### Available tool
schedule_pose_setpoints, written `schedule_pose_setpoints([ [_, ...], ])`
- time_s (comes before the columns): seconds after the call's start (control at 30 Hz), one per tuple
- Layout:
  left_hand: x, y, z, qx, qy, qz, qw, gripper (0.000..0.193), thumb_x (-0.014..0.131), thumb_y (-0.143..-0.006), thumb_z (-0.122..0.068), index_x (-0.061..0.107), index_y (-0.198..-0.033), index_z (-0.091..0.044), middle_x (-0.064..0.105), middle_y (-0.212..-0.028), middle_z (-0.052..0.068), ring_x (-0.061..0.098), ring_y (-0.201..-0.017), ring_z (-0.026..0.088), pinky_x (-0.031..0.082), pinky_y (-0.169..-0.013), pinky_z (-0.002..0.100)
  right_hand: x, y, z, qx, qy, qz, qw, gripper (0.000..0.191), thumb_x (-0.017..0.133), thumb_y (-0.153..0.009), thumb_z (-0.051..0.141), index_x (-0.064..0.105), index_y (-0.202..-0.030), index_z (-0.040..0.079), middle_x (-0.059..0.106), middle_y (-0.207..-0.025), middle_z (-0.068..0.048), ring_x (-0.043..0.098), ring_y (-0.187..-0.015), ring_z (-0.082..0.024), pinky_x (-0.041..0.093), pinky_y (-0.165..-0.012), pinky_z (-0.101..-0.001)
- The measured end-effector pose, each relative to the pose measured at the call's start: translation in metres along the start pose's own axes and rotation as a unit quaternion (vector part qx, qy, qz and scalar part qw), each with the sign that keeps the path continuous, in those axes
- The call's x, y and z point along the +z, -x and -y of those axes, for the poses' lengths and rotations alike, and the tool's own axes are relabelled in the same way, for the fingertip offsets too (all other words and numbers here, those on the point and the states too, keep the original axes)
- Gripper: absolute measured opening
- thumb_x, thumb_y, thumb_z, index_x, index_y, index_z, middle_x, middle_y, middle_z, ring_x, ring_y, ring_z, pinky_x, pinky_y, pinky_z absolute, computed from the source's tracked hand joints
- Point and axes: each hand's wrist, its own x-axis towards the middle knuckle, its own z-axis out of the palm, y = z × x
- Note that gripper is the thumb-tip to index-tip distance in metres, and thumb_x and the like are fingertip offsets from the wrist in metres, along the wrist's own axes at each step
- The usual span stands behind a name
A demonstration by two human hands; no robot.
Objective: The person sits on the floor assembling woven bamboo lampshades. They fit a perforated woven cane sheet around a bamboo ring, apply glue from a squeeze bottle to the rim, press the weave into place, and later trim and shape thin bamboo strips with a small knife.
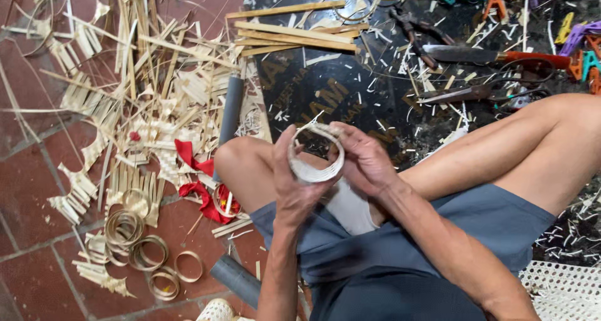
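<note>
My left hand (291, 183) and my right hand (365, 161) together hold a pale woven bamboo ring (316, 153) above my lap. The left thumb and fingers grip the ring's left side, and the right fingers pinch its upper right rim. I sit cross-legged in blue shorts, with my knees spread to both sides. A white cloth (349, 208) lies on my thigh just under the ring.
Bamboo strips and shavings (150, 77) litter the red tile floor at left, with several finished bamboo rings (141, 249) and red ribbon (199, 189). A grey tube (230, 111), a red-handled knife (482, 56), pliers (418, 36) and coloured plastic pieces (579, 39) lie on the black mat.
</note>
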Motion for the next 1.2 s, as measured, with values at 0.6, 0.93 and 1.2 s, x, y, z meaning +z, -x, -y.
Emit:
schedule_pose_setpoints([
  [0.6,0.098,-0.103,0.085,-0.064,-0.111,0.034,0.991,0.042,0.068,-0.095,-0.016,0.060,-0.133,0.001,0.069,-0.121,0.024,0.068,-0.112,0.039,0.053,-0.097,0.045,-0.058,-0.052,0.102,-0.169,0.656,-0.166,0.716,0.039,0.070,-0.104,0.032,0.070,-0.127,0.000,0.071,-0.108,-0.019,0.068,-0.092,-0.032,0.054,-0.083,-0.0381],
  [0.93,0.093,-0.119,0.054,-0.034,-0.204,0.095,0.974,0.040,0.060,-0.089,-0.007,0.068,-0.127,-0.014,0.075,-0.112,0.020,0.070,-0.105,0.041,0.054,-0.091,0.050,-0.006,-0.066,0.112,-0.184,0.881,-0.054,0.433,0.050,0.077,-0.080,0.021,0.069,-0.127,0.007,0.072,-0.110,-0.017,0.071,-0.087,-0.039,0.055,-0.068,-0.0504],
  [1.2,0.109,-0.129,0.056,-0.050,-0.248,0.166,0.953,0.039,0.056,-0.086,-0.004,0.069,-0.122,-0.011,0.072,-0.098,0.025,0.069,-0.094,0.047,0.054,-0.081,0.056,-0.020,-0.081,0.100,-0.206,0.941,0.000,0.268,0.006,0.063,-0.089,0.009,0.067,-0.088,0.005,0.072,-0.084,-0.016,0.074,-0.074,-0.033,0.058,-0.060,-0.0435],
])
